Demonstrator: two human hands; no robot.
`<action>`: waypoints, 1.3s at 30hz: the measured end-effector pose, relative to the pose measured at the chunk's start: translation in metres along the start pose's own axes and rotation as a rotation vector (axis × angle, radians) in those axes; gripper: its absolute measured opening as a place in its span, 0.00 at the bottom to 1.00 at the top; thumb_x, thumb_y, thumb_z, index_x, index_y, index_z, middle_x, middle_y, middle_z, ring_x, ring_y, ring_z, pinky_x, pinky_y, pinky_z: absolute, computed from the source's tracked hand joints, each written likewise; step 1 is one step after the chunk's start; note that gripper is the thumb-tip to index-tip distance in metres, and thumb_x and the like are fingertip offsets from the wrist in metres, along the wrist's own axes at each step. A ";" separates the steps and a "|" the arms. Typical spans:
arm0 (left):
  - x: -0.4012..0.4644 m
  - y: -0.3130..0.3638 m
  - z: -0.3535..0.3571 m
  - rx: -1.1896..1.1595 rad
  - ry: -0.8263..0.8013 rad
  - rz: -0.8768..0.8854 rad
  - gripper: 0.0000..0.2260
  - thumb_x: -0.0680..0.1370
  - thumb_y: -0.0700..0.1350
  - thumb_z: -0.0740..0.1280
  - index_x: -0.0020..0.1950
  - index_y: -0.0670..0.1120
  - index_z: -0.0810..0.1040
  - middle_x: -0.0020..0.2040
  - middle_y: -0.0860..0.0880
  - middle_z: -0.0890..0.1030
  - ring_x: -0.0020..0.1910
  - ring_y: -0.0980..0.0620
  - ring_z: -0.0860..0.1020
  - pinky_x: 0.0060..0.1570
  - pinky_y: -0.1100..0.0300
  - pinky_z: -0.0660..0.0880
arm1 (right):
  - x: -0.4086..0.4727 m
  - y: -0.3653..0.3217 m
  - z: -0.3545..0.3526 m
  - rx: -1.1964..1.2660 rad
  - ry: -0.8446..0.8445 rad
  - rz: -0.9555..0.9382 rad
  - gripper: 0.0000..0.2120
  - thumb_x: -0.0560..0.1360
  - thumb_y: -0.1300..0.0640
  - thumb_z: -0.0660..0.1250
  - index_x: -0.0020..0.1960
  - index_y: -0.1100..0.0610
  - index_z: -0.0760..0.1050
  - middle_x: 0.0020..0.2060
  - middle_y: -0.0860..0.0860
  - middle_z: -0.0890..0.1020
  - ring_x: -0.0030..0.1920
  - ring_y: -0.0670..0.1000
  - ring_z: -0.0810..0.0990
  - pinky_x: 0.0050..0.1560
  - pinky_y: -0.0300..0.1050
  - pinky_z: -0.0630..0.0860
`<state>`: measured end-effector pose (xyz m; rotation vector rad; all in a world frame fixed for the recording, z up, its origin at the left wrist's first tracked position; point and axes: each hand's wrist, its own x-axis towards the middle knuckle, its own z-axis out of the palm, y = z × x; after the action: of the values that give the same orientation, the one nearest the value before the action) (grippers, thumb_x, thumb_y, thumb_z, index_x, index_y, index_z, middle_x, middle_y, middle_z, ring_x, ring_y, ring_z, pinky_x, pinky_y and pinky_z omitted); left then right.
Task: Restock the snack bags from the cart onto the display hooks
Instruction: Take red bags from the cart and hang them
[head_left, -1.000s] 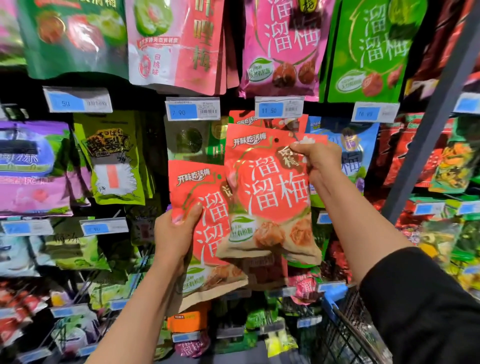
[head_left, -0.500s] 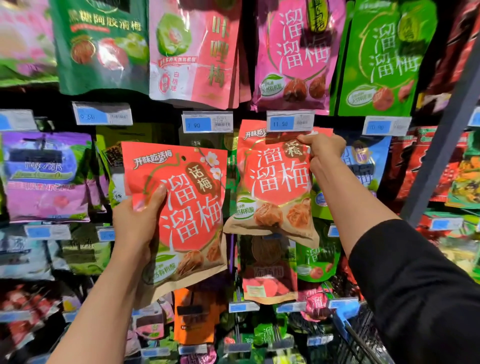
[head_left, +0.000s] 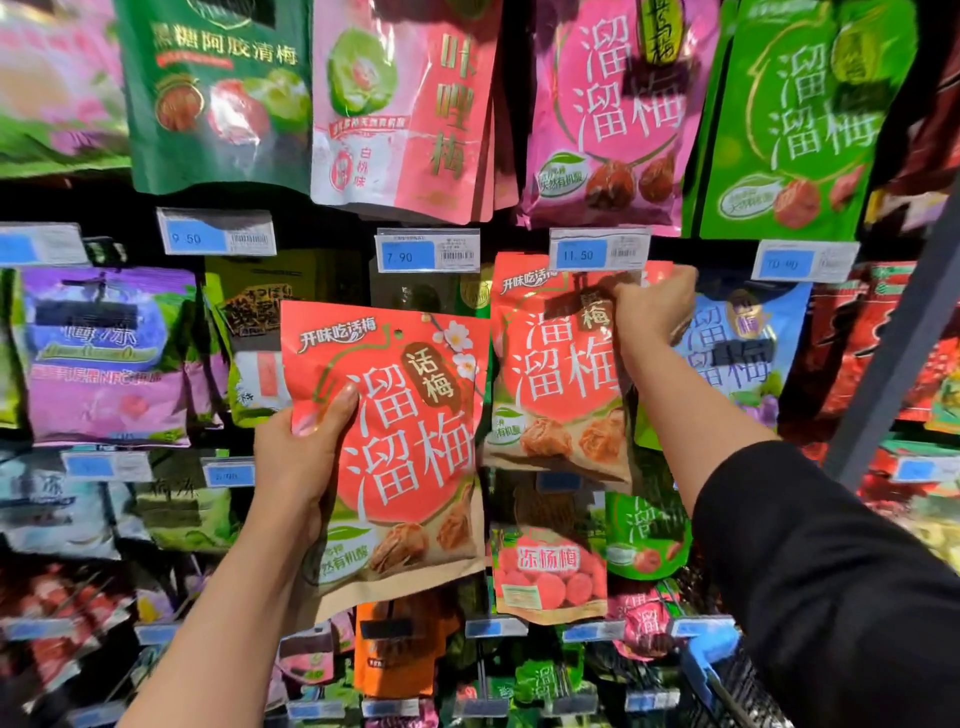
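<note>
While the right hand (head_left: 655, 306) pinches the top edge of one red plum snack bag (head_left: 558, 374) up under the 11.50 price tag (head_left: 599, 250), that bag looks mid-hang: top corner bunched in the curled fingers, body dangling flat against the display, but whether its hole is actually on the hook can't be told, the hook itself is hidden behind the tag and the hand. Left hand (head_left: 301, 457) grips a second identical red bag (head_left: 395, 447) by its left edge, thumb across the front, held out in front of the rack just left of the first bag, touching or nearly touching it at the side; its hang hole is visible near the top and is not on anything. So judged progress: one bag at the hook, probably being seated, one more waiting in hand. Cart (head_left: 727, 675) shows only as a blue-handled wire corner at bottom right, its contents out of view, so how much stock is left can't be said. Surrounding hooks are already carrying product: pink plum bags (head_left: 608, 109) and bright green bags (head_left: 795, 114) in the row above, a blue bag (head_left: 737, 338) right behind the right wrist, a small red frozen-berry bag (head_left: 548, 571) below. Left to do as far as seen: finish seating the right-hand bag, let go, then hang the left-hand bag on the same peg.
</note>
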<state>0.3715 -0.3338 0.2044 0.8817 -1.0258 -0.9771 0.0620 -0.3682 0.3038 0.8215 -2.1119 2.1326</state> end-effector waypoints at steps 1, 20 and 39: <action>-0.001 -0.002 0.001 -0.012 -0.001 -0.020 0.08 0.75 0.45 0.71 0.39 0.43 0.77 0.29 0.54 0.82 0.28 0.58 0.81 0.28 0.65 0.77 | -0.009 0.003 0.000 -0.050 0.040 -0.041 0.35 0.62 0.51 0.77 0.63 0.60 0.68 0.58 0.59 0.78 0.56 0.61 0.79 0.51 0.51 0.74; -0.004 -0.043 0.036 0.054 -0.073 -0.206 0.12 0.69 0.50 0.74 0.43 0.41 0.80 0.39 0.42 0.85 0.37 0.45 0.84 0.43 0.51 0.80 | 0.003 0.082 0.056 -0.561 -0.630 -0.146 0.31 0.72 0.46 0.72 0.69 0.58 0.69 0.62 0.62 0.75 0.62 0.63 0.74 0.63 0.51 0.72; -0.039 -0.053 0.080 -0.032 -0.269 -0.230 0.08 0.75 0.48 0.69 0.42 0.44 0.79 0.35 0.49 0.85 0.33 0.53 0.83 0.31 0.62 0.77 | -0.071 0.070 -0.033 0.629 -0.835 0.407 0.10 0.73 0.66 0.70 0.54 0.63 0.78 0.37 0.54 0.85 0.35 0.51 0.84 0.35 0.44 0.80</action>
<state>0.2753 -0.3244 0.1670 0.8703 -1.1487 -1.3300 0.0847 -0.3186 0.2140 1.7123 -1.9874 3.1682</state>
